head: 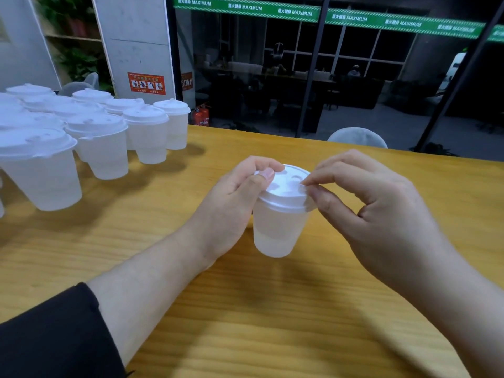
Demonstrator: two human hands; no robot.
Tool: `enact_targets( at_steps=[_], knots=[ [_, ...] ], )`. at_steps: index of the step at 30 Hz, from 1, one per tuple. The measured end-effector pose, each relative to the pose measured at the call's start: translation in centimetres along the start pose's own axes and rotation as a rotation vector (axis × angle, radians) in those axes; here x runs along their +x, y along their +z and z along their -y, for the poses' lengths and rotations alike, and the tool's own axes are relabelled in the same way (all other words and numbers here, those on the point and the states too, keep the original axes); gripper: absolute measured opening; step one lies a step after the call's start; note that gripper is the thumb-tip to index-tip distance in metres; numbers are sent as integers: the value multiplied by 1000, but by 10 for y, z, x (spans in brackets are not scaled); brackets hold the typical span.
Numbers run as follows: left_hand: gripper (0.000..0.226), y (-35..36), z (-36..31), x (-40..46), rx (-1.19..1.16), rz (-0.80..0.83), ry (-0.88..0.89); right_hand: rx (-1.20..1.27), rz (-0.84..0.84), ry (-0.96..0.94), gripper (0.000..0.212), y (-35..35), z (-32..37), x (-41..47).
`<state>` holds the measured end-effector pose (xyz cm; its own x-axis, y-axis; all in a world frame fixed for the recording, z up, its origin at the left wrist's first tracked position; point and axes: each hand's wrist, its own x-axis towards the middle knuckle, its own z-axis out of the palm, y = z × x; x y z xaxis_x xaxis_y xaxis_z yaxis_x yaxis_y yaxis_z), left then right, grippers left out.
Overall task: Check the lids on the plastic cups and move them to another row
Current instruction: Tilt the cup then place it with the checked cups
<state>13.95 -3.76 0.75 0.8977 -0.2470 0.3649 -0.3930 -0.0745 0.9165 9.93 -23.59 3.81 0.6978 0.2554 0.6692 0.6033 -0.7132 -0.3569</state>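
- The wooden surface (272, 309) carries everything; a cluster of lidded plastic cups (103, 137) stands at its far left, well apart from the hands.
- The left hand (237, 197) comes in from the left of the cup in hand; its grip is curled round the lid's left rim, thumb on top of the lid edge, fingers hooked over the far side.
- The right hand (381, 214) comes in from the right; its grip pinches at the lid's right edge between thumb and forefinger tips, the other fingers loosely curled.
- The one cup (278, 230) sits between the two hands, near the surface's middle; whether its base touches the wood I cannot tell.
- Its long axis runs upright, tilted a little, mouth up and narrow base down towards the viewer.
- The white lid (283, 186) caps it and looks seated all round.
- Both hands are equally near; I judge the left better placed to carry it towards the cluster.
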Motion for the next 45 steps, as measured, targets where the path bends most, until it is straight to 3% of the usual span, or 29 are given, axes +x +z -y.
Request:
enact_targets(
  at_steps=[4,16,21,24,28,33,37,41,45],
  knots=[
    [27,-1,1,0,5,1,-4,-202,36,-93,19,-7,2,1],
    [28,-2,4,1,-27,23,4,-509,149,-176,21,-17,20,3],
    [30,-2,5,1,-36,19,-3,-219,100,13,34,-6,17,-6],
    [29,-1,7,2,-47,4,-24,-55,86,152,62,-5,15,-3],
    [41,1,6,0,-69,-24,-73,52,265,289,99,4,17,9],
    [62,1,-3,-2,-172,-111,-175,57,313,348,86,15,24,21],
    [62,-3,-5,-1,-235,-176,-302,153,250,414,78,19,28,24],
    [53,-4,-5,-3,-446,-72,-466,389,48,477,77,15,33,26],
    [57,2,-9,-6,-781,73,-613,413,47,451,88,8,32,26]
  ],
)
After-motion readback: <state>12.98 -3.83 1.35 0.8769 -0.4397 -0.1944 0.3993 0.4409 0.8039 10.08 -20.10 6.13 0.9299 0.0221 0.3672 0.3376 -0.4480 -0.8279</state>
